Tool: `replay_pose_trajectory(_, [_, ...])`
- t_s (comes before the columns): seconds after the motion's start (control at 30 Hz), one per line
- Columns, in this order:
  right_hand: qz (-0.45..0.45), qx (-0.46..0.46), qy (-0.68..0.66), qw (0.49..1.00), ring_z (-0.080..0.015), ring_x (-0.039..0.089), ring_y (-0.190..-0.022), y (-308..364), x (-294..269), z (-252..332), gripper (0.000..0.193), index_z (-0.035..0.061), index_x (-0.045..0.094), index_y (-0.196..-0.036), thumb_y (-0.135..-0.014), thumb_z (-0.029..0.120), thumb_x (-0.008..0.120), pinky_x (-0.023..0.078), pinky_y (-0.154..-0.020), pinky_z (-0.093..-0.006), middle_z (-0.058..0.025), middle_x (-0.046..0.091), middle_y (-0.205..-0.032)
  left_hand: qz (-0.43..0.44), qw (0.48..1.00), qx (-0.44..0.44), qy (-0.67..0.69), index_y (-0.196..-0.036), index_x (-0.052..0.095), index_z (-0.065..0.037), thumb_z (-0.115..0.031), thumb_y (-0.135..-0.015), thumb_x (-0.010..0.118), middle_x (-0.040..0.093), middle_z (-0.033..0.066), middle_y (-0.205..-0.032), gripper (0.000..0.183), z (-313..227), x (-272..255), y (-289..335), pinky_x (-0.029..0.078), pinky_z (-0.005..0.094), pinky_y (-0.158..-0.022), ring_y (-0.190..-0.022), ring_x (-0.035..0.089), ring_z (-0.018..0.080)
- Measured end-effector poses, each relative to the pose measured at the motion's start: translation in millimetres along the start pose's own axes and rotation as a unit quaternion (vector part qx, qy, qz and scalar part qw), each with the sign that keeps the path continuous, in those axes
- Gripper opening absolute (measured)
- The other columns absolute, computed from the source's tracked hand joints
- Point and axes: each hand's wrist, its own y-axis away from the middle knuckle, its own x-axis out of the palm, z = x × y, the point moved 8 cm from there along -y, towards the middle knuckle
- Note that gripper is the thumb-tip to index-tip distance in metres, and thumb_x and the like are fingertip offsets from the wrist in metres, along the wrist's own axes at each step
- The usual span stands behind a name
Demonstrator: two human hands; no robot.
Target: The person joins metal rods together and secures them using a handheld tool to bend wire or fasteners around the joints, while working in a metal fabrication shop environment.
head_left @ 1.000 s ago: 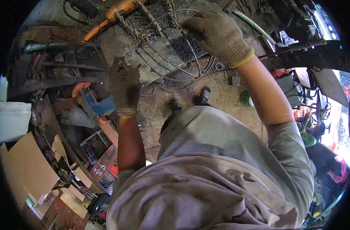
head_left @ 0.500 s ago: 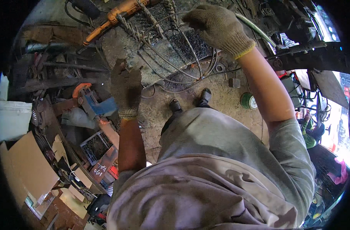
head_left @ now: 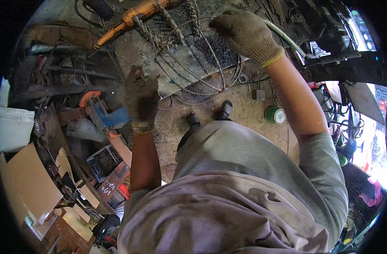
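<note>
My right hand (head_left: 246, 36), in a knitted work glove with a yellow cuff, is above the far side of a dark, dirty work surface (head_left: 170, 84). Its fingers are curled closed. A thin bent rod or cable (head_left: 183, 26) runs up to its fingertips, but the grip itself is hidden. My left hand (head_left: 141, 99), in a darker, soiled glove, is beside the near left edge of the surface. Its fingers are lost in shadow. Between the hands lie thin looped cables or rods (head_left: 189, 72) and several rough, twisted rods (head_left: 170, 21).
An orange power tool (head_left: 136, 17) lies at the far left of the surface. A blue machine part (head_left: 111, 117) and a plastic crate (head_left: 102, 163) are at left. On the floor are a green spool (head_left: 275, 115) and a metal block (head_left: 258, 94). Another person (head_left: 345, 148) is at far right.
The view has shifted slightly. My right hand appears a little lower and further right in the picture, still curled. The left hand stays almost in place.
</note>
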Motion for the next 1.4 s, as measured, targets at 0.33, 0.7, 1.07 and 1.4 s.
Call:
replay_pose_trajectory(0.33, [-0.007, 0.021, -0.032, 0.999, -0.0321, 0.070, -0.105, -17, -8, 14, 0.029, 0.0233, 0.072, -0.118, -0.091, 0.023, 0.062, 0.057, -0.088, -0.0471, -0.0090, 0.072, -0.112, 0.026, 0.957, -0.177, 0.229, -0.129, 0.059, 0.000, -0.014, -0.088, 0.078, 0.064, 0.0135, -0.128, 0.047, 46, 10, 13, 0.053, 0.0407, -0.097, -0.115, 0.063, 0.0303])
replay_pose_trajectory(0.7, [-0.046, 0.010, -0.043, 0.998, -0.0326, 0.069, -0.106, 5, -3, -23, 0.029, 0.0200, 0.073, -0.118, -0.092, 0.026, 0.062, 0.056, -0.091, -0.0471, -0.0109, 0.074, -0.109, 0.023, 0.988, -0.108, 0.107, -0.125, 0.062, -0.004, -0.016, -0.095, 0.071, 0.067, 0.0103, -0.120, 0.034, 37, 7, 12, 0.056, 0.0378, -0.090, -0.102, 0.067, 0.0227])
replay_pose_trajectory(1.07, [-0.181, 0.240, -0.333, 0.894, -0.0304, 0.072, -0.097, 94, 13, -72, 0.023, 0.0094, 0.074, -0.114, -0.096, 0.021, 0.067, 0.055, -0.085, -0.0368, -0.0154, 0.075, -0.104, 0.053, 0.992, -0.118, 0.009, -0.131, 0.056, 0.003, -0.024, -0.095, 0.073, 0.064, 0.0138, -0.122, 0.048, 11, 2, 1, 0.051, 0.0351, -0.090, -0.104, 0.064, 0.0214])
replay_pose_trajectory(1.4, [-0.170, 0.315, -0.404, 0.842, -0.0252, 0.073, -0.095, 165, 70, -114, 0.024, 0.0064, 0.073, -0.116, -0.095, 0.016, 0.066, 0.055, -0.083, -0.0340, -0.0161, 0.074, -0.104, 0.015, 0.975, -0.200, 0.095, -0.129, 0.058, 0.000, -0.014, -0.091, 0.073, 0.064, 0.0053, -0.099, 0.043, -29, -5, -39, 0.048, 0.0294, -0.074, -0.084, 0.060, 0.0120])
